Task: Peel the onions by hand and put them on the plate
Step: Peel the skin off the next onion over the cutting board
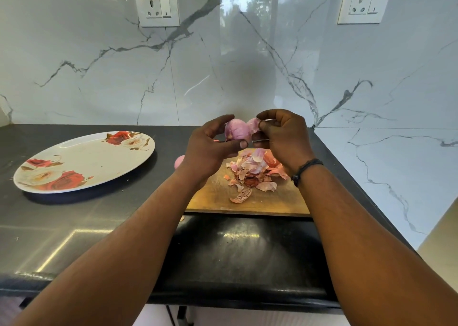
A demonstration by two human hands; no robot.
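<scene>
Above the wooden cutting board, both hands worked on a single onion held in the air. The left hand cradled the bulb, its thumb and fingers curled round it from the left side and below. The right hand pinched a loosened flap of skin between thumb and fingertips, the flap standing away from the bulb on its right side but apparently attached at its base. A heap of discarded peels lay on the board directly beneath the hands. Another onion rested on the dark counter just left of the board, mostly hidden behind the left wrist. The flowered plate sat well to the left and carried no onion.

The step in hand was judged to be peeling, early in the task, since nothing had reached the plate. The next move would call for tearing the flap free, letting it drop onto the heap, and checking the bulb for remaining dry skin before carrying it left to the plate.
</scene>
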